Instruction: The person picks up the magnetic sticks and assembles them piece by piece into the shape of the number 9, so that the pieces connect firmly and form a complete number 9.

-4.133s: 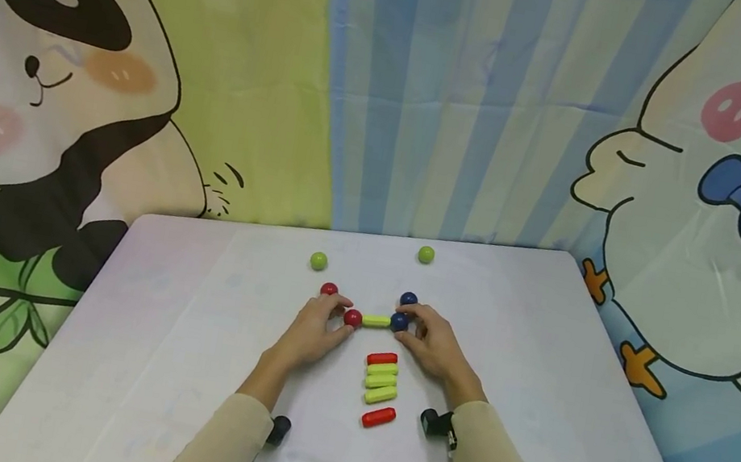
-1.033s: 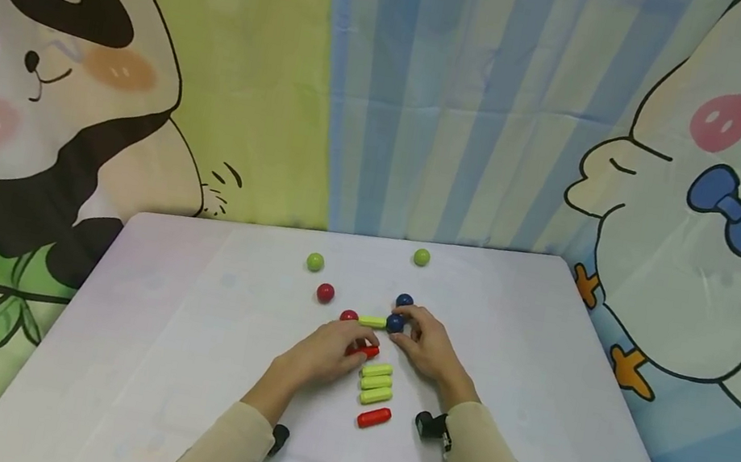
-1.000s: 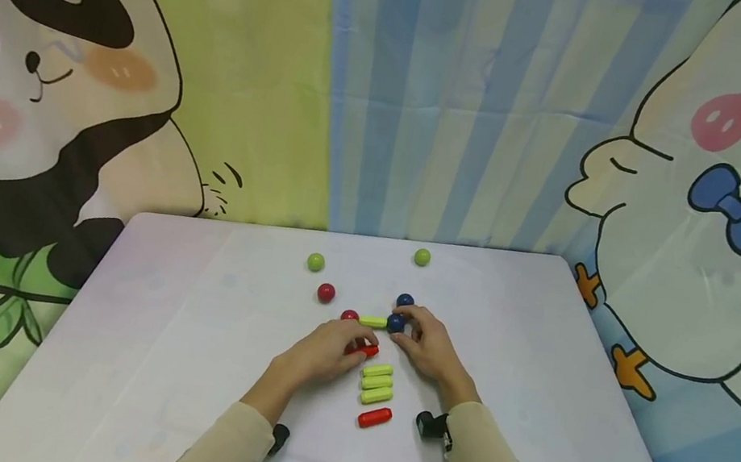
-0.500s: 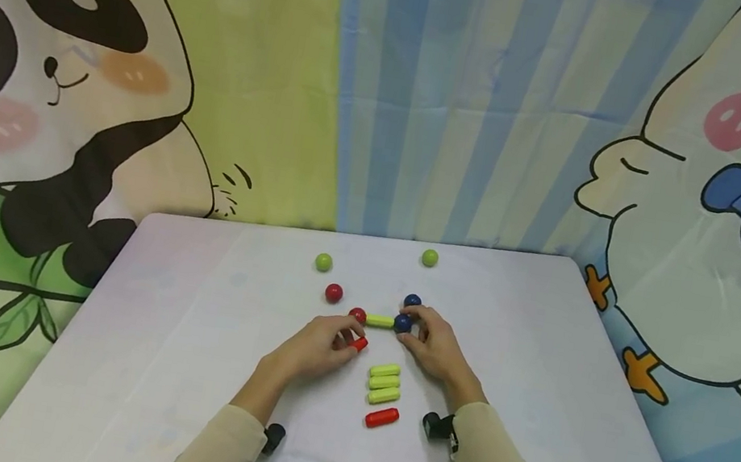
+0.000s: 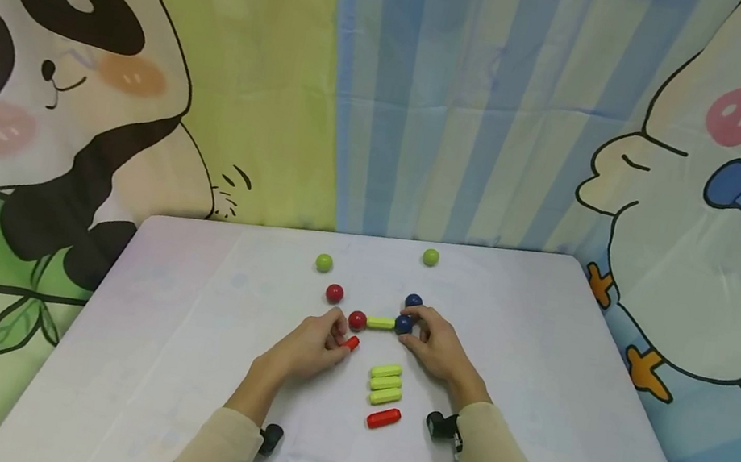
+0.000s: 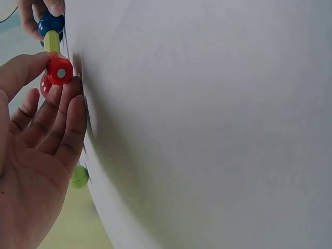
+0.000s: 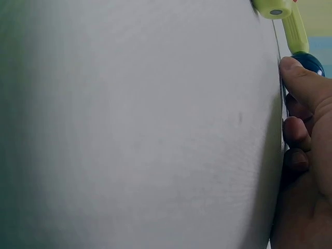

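Note:
In the head view my left hand (image 5: 307,347) pinches a short red rod (image 5: 352,342) between thumb and fingers. The left wrist view shows a pale round spot on the end of that red rod (image 6: 60,72). My right hand (image 5: 441,349) grips a blue ball (image 5: 403,325) with thumb and fingers. A yellow-green rod (image 5: 380,323) runs from this ball to a red ball (image 5: 357,320), making one straight piece on the table. The held red rod is just below the red ball; whether they touch I cannot tell.
Behind lie a loose red ball (image 5: 334,293), another blue ball (image 5: 413,301) and two green balls, left (image 5: 324,262) and right (image 5: 431,257). Nearer, three yellow-green rods (image 5: 385,382) are stacked in a column above a red rod (image 5: 383,418) on the white table (image 5: 167,393).
My left hand left the joined red ball, picked up the upper red rod from the column and brought it left and up beside that ball. My right hand stays at the blue ball.

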The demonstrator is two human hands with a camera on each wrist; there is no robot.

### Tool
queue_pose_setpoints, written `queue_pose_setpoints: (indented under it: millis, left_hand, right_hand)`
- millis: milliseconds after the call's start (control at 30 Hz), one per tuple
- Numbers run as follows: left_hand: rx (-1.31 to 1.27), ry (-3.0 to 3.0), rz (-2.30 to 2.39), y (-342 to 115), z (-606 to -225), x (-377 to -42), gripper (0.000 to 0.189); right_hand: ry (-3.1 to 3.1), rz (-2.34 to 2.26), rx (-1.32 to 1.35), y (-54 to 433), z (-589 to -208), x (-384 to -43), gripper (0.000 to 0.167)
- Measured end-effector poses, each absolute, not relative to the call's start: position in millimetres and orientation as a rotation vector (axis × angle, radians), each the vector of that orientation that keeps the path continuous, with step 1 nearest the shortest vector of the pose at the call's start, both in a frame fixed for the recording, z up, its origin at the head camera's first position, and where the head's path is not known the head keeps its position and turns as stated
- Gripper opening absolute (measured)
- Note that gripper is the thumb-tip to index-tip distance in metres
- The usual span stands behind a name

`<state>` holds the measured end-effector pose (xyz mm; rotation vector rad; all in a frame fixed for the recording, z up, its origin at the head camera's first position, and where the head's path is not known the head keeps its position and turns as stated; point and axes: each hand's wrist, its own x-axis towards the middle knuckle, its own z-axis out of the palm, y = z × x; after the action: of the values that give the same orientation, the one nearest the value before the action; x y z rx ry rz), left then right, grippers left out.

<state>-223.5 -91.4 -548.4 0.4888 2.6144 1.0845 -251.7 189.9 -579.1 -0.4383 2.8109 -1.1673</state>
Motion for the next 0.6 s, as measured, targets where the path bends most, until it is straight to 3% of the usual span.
queue_pose_setpoints:
  millis: [600]
  left_hand:
    - [0.374,2.620,1.256,-85.1,-558.5,-223.6,0.019]
  right_hand:
    - [2.814,-1.185,-0.455,190.6,-577.4,-250.9,0.045]
